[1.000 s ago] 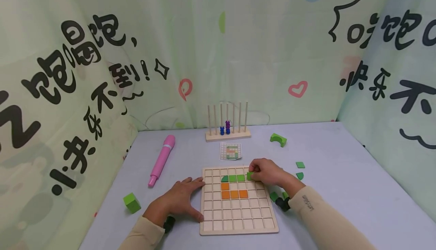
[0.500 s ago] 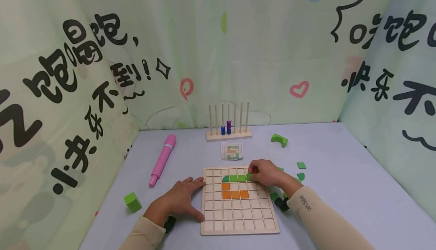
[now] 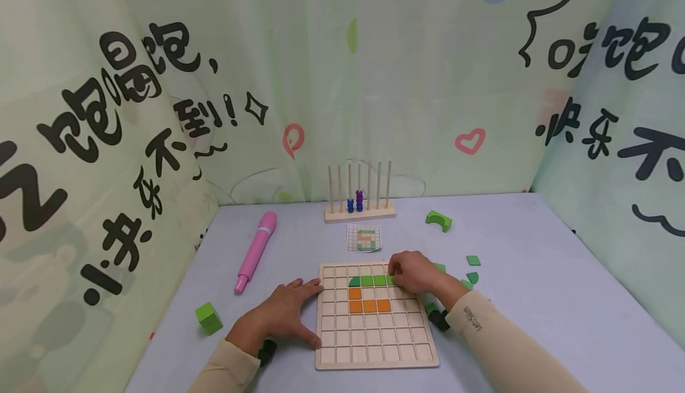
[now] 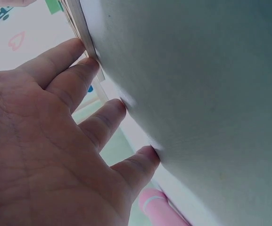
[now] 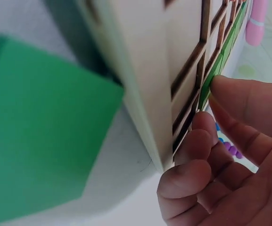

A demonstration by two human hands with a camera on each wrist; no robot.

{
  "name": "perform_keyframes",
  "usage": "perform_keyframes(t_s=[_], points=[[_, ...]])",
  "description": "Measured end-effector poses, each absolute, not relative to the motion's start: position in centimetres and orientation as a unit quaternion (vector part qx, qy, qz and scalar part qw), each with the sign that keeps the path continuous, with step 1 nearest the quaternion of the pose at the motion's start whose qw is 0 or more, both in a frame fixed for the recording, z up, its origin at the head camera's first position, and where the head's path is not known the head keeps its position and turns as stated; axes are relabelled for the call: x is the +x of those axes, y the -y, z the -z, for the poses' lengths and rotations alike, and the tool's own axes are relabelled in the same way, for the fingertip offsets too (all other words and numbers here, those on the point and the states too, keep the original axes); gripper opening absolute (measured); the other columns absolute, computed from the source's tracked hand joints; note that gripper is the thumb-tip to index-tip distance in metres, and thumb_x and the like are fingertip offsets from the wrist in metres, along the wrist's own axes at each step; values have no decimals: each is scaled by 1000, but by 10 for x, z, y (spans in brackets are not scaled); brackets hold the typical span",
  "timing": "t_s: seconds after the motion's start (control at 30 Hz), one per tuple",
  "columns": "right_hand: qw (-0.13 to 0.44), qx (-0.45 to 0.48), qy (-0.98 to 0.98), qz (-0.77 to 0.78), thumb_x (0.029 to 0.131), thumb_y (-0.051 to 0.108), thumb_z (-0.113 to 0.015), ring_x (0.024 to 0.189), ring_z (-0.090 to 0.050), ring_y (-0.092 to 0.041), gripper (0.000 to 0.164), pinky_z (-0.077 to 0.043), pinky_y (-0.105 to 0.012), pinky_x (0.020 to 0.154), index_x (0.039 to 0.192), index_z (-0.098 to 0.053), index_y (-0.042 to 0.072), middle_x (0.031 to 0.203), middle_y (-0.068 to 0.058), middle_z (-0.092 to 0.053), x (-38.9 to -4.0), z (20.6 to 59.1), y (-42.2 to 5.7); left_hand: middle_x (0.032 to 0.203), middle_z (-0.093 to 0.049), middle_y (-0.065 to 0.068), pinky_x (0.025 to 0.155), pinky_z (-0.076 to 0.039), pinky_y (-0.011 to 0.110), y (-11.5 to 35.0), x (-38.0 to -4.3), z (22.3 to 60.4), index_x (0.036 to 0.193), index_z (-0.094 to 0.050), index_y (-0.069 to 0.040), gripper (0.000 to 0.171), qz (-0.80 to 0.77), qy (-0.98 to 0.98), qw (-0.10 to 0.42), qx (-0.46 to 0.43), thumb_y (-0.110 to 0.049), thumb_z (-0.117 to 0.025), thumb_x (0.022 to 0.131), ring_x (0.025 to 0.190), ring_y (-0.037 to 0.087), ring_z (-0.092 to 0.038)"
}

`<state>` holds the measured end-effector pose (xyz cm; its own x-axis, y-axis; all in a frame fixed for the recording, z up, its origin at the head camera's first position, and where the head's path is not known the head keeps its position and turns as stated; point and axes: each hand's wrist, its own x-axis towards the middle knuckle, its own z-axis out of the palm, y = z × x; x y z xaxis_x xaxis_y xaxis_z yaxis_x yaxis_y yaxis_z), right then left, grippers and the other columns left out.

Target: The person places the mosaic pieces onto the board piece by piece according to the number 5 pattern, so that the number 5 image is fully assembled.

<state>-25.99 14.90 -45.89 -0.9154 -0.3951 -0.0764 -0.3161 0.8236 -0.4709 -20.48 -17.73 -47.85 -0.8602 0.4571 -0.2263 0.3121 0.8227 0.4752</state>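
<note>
A wooden grid board lies flat on the table. My left hand is spread along its left edge, fingertips and thumb touching the rim. At the right end of a green row, my right hand pinches a light green square tile between thumb and index finger, down at its cell. The right wrist view shows this tile low in the grid, its other fingers curled by the board's edge. The row also has light green squares and a rounded dark green tile. Below are several orange tiles.
A pattern card and a peg stand with blue and purple beads are behind the board. Loose green tiles and a green arch block lie right. A pink microphone-shaped toy and green cube lie left.
The light green tile has come down from a raised position into line with the green row. My right hand has shifted slightly left. The left hand stays on the rim.
</note>
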Motion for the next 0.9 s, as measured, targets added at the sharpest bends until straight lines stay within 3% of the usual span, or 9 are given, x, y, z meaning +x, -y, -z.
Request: perform_keyframes(t_s=[0.43,0.9], points=[[87,-146,-938,303,99,13,-64,82,-57,-16,8,-50,-33,74,104,-70,9,92,0,-66,-248,458,-192,166,-41,0,123,-22,68,178,-205,477,155,-49,-17,112,-221,-937,159,217,-58,-96,61,154,40,-30],[74,-89,-947,298,100,17,-66,84,-55,-16,16,-48,-32,73,108,-73,6,95,0,-68,-216,452,-265,166,-40,-1,123,-22,68,175,-204,477,155,-50,-19,111,-221,-939,165,204,-57,-96,61,155,41,-28]])
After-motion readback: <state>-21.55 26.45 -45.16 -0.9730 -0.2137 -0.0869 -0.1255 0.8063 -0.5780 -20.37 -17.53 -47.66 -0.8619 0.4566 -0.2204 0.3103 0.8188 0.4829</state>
